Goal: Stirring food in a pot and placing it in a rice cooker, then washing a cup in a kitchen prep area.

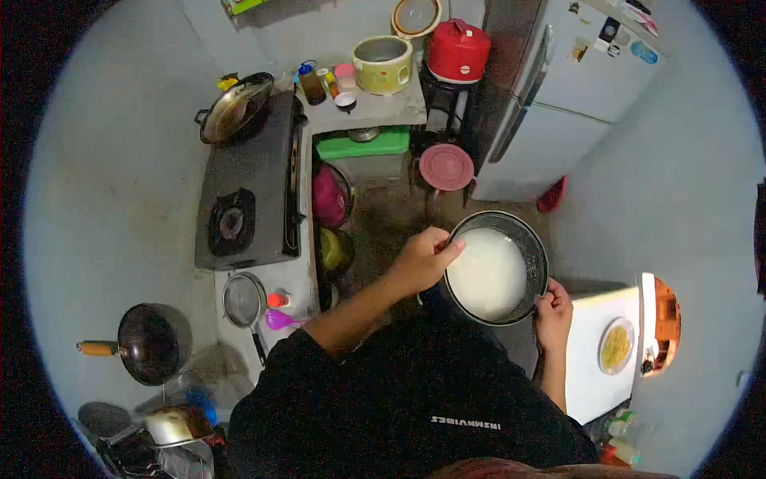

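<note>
A dark rice cooker inner pot [537, 245] is held by its rim between both hands, in front of my body. Cloudy white liquid [488, 273] fills its lower part; whether grains lie beneath cannot be told. My left hand [426, 258] grips the rim on the left, thumb over the edge. On the lower right side, my right hand [553, 308] pinches the rim. Ahead, a yellow-green rice cooker body [383, 69] stands with its lid [417, 15] raised and its inside showing grey.
A red rice cooker [459, 52] stands beside the fridge [556, 120], above a pink round lid [446, 167]. At left are a gas stove [257, 173], a wok [237, 111] and a strainer [242, 299]. A plate of yellowish food [616, 346] sits on the white table [583, 371] at right.
</note>
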`<state>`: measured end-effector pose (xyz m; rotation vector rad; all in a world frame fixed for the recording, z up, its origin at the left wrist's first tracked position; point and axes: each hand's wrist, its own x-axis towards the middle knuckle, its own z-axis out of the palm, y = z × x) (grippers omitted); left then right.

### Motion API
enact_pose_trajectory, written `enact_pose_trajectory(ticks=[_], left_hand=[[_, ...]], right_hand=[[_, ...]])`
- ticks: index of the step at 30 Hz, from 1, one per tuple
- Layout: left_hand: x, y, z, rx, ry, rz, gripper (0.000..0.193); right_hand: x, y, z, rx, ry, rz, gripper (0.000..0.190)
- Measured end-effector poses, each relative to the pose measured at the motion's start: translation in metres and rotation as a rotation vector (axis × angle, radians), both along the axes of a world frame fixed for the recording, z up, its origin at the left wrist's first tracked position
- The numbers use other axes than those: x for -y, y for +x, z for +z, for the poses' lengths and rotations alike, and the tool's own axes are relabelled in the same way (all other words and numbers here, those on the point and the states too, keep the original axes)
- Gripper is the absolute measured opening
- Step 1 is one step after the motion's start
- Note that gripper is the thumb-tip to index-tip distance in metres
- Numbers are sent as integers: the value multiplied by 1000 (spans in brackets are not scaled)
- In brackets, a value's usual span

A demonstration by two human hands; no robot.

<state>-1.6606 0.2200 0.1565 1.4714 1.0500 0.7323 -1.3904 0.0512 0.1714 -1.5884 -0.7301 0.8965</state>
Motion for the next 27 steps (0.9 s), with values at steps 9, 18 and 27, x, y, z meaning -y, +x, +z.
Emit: enact_pose_trajectory(ticks=[9, 18, 27], left_hand=[[-155, -47, 25, -245, -23, 241, 62], [-317, -76, 77, -223, 55, 499, 56], [-513, -120, 89, -91, 163, 486, 53]], right_hand=[[-240, -7, -4, 14, 78, 260, 44], [-481, -31, 29, 80, 95, 425, 47], [-684, -69, 37, 43, 216, 408, 43]])
